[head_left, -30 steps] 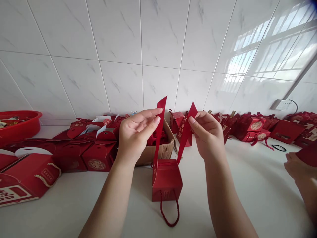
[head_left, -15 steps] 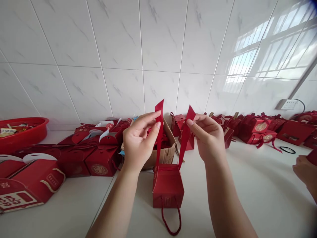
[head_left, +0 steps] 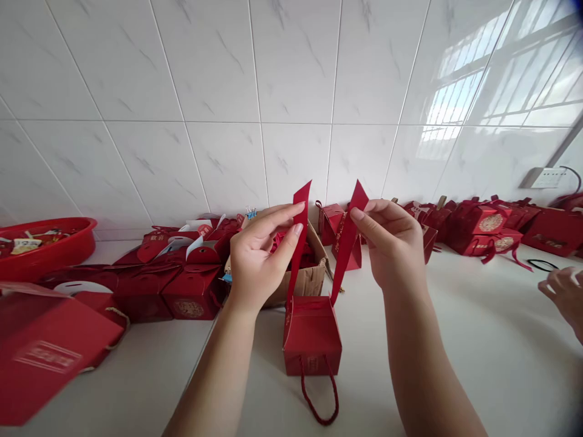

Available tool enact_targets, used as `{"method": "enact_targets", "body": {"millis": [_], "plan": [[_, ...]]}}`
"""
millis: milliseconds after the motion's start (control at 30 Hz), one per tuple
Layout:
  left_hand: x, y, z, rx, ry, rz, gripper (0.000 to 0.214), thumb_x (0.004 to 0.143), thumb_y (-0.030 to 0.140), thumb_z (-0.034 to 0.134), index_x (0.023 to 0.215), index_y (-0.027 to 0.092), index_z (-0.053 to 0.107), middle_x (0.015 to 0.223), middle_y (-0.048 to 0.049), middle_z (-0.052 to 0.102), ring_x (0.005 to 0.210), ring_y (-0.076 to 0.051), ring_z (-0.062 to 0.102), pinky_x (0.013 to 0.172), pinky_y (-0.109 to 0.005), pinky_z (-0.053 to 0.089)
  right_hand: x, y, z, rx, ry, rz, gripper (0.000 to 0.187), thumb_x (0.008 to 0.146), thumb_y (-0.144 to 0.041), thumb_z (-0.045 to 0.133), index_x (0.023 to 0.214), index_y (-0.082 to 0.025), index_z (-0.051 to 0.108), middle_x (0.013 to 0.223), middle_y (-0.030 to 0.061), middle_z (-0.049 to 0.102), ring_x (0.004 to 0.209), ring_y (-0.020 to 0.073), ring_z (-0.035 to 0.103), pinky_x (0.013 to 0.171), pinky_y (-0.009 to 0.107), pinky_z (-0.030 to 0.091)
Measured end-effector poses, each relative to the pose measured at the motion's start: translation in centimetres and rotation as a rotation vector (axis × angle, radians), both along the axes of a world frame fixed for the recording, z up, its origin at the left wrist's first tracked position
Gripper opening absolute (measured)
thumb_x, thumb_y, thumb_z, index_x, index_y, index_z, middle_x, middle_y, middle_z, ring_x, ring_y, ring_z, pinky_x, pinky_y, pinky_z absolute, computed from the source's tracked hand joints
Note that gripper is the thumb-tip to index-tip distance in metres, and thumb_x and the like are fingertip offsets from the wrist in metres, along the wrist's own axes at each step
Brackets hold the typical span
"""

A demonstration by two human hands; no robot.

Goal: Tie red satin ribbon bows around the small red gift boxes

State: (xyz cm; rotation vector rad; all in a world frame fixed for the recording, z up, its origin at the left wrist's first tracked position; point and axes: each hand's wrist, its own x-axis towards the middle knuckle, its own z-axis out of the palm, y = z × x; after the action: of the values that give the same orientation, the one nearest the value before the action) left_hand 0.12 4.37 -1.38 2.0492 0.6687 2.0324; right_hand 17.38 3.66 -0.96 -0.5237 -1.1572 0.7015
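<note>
A small red gift box [head_left: 312,337] stands on the white tabletop in front of me, its dark red cord handle [head_left: 317,416] drooping toward me. Two ends of a red ribbon [head_left: 345,252] rise from the top of the box, held up and apart. My left hand [head_left: 262,255] pinches the left end between thumb and fingers, with the slanted tip sticking out above. Between the thumb and fingers of my right hand [head_left: 394,243] is the right end, its pointed tip also showing. Where the ribbon passes at the box top, I cannot make out the detail.
Behind the gift box sits an open cardboard box [head_left: 307,282] with red material inside. Several red boxes [head_left: 191,297] line the left, near a red basin [head_left: 50,243]. More boxes [head_left: 483,227] and a black ring [head_left: 542,265] lie right. Another person's hand [head_left: 567,297] is at the right edge.
Both my hands still pinch the ribbon ends, nearly unchanged. A large red box has come into the near left. The other person's hand at right now shows spread fingers without the red item.
</note>
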Motion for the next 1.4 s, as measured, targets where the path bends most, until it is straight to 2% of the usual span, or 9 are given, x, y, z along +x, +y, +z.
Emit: {"method": "enact_targets", "body": {"millis": [167,367,733,1400], "plan": [[-0.1,0.0,0.1,0.074,-0.035,0.028,0.033,0.077,0.009,0.068,0.105,0.026,0.07,0.102,-0.0019,0.072,0.088,-0.014,0.068,0.079,-0.024,0.059,0.2,0.0,-0.1,0.017,0.01,0.015,0.01,0.073,-0.023,0.073,0.076,-0.021,0.064,0.068,-0.0021,0.064,0.061,0.0106,0.06,0.053,0.023,0.049],[-0.4,-0.1,0.3,0.047,-0.102,0.066,0.03,0.076,0.012,0.07,0.104,0.024,0.071,0.098,-0.0023,0.073,0.083,-0.013,0.069,0.078,-0.024,0.059,0.4,-0.4,0.0,0.045,0.02,0.002,0.008,0.074,-0.02,0.073,0.076,-0.022,0.065,0.07,-0.0027,0.064,0.063,0.0095,0.06,0.055,0.022,0.049],[-0.1,-0.3,0.4,-0.008,-0.11,0.016,0.03,0.076,0.012,0.07,0.104,0.023,0.071,0.1,-0.0047,0.073,0.082,-0.014,0.069,0.073,-0.024,0.059,0.5,-0.6,0.2,0.043,0.02,0.01,0.008,0.074,-0.018,0.073,0.076,-0.022,0.066,0.07,-0.0026,0.064,0.062,0.0092,0.059,0.053,0.021,0.047],[0.2,-0.4,0.0,0.01,-0.019,-0.077,0.035,0.079,0.009,0.066,0.11,0.027,0.068,0.11,-0.0023,0.07,0.094,-0.014,0.067,0.081,-0.023,0.058,1.7,-1.0,0.3,0.012,-0.045,-0.023,0.006,0.076,-0.021,0.071,0.076,-0.021,0.065,0.072,-0.002,0.065,0.065,0.0093,0.06,0.059,0.022,0.048]]}}
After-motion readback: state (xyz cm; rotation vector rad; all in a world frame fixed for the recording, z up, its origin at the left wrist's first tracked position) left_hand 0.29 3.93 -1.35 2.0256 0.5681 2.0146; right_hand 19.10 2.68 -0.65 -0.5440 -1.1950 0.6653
